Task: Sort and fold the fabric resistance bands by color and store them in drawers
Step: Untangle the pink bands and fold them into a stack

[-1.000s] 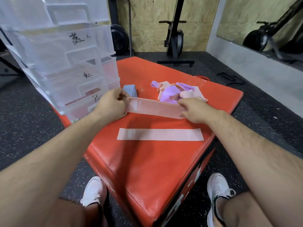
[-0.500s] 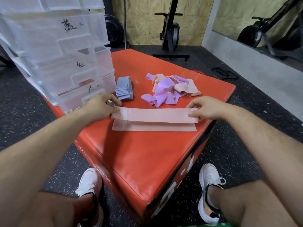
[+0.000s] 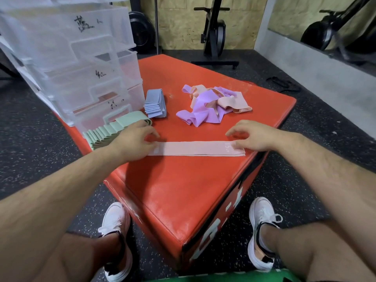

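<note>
Two pink bands (image 3: 195, 148) lie flat, one stacked on the other, across the near part of the red padded box (image 3: 175, 190). My left hand (image 3: 133, 140) rests on their left end with loosely curled fingers. My right hand (image 3: 251, 137) rests on the right end, beside the "15" mark, fingers relaxed. A folded blue stack (image 3: 155, 103) and a folded green stack (image 3: 114, 130) lie by the clear drawer unit (image 3: 81, 64). A tangled heap of purple and pink bands (image 3: 211, 104) sits at the back.
The drawer unit stands on the box's left corner, its drawers labelled in black marker. Black rubber gym floor surrounds the box. My white shoes (image 3: 117, 239) flank its near corner. An exercise bike (image 3: 214, 33) stands behind, a grey ledge at right.
The pink band I held stretched between both hands has come down onto the first pink band. My fingers have let go and now rest on its ends. The camera has tilted down.
</note>
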A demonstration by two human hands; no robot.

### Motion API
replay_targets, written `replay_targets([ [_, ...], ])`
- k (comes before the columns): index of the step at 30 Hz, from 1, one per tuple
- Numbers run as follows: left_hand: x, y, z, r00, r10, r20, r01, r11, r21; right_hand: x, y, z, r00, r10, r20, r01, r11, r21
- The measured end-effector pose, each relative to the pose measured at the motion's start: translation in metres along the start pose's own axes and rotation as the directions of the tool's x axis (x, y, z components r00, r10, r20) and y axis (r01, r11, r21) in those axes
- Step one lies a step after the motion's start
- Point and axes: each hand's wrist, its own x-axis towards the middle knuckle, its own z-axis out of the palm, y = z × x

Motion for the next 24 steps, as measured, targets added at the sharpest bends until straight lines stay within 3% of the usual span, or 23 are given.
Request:
replay_targets([
  [4,-0.001,0.013,0.01,0.972,0.183,0.147,-0.167,0.98,-0.112,-0.004,-0.008,0.003,0.993,-0.085,0.078,0.084,0.996,0.012],
  [12,0.008,0.014,0.018,0.951,0.29,0.104,-0.284,0.957,-0.065,-0.007,-0.007,0.006,0.996,-0.06,0.063,0.06,0.998,0.015],
  [16,0.017,0.028,0.017,0.97,0.215,0.115,-0.208,0.976,-0.068,0.002,-0.008,0.006,0.998,0.008,-0.055,-0.004,0.997,0.075],
  [24,0.088,0.097,0.027,0.973,0.223,-0.054,-0.224,0.975,-0.013,0.052,0.006,0.012,0.943,0.165,-0.291,-0.162,0.986,0.032],
])
